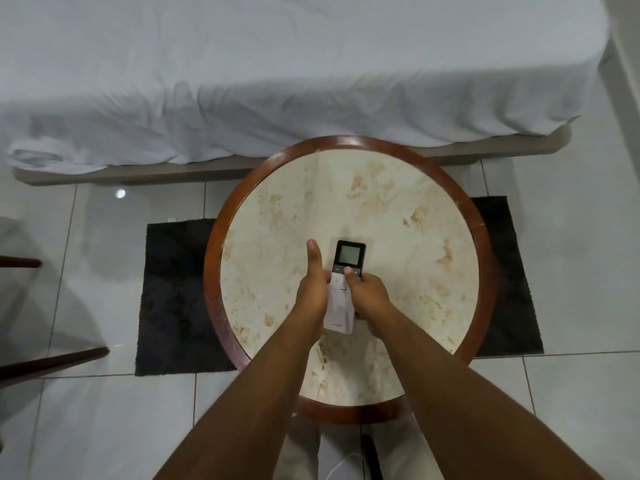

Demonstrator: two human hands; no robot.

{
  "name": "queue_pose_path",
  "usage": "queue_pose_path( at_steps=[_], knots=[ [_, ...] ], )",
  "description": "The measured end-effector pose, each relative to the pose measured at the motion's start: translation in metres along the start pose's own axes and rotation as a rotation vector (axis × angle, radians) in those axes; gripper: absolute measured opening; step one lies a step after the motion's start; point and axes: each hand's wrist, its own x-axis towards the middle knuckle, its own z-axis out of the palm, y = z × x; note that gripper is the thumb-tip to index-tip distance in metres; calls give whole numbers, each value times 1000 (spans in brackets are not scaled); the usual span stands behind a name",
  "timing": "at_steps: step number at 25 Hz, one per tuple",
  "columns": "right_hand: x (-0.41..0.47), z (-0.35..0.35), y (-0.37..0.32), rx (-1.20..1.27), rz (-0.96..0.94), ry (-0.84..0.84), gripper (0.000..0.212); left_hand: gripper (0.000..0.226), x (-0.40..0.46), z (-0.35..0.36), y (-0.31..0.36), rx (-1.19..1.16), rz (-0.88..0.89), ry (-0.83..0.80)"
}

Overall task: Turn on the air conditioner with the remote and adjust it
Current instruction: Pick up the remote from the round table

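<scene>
A slim remote (341, 289), white with a black top and a grey screen, is held over the round marble-topped table (391, 216). My left hand (313, 289) grips its left side with the thumb stretched up beside it. Wrapped around the remote's right side is my right hand (367, 294), whose thumb rests on the buttons just below the screen. The screen looks blank. No air conditioner is in view.
A bed with white sheets (242, 81) runs along the far side, close behind the table. A dark rug (173, 299) lies under the table on the white tiled floor. Dark wooden furniture legs (52, 365) jut in at the left edge.
</scene>
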Motion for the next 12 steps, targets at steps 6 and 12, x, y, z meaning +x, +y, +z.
queue_pose_path(
  at_steps=[6, 12],
  knots=[
    [-82, -75, -55, 192, -97, 37, 34, 100, -87, 8, 68, 156, 140, -129],
    [-193, -188, -158, 348, -360, 213, 35, 110, -197, 27, 180, 297, 556, -152]
  ],
)
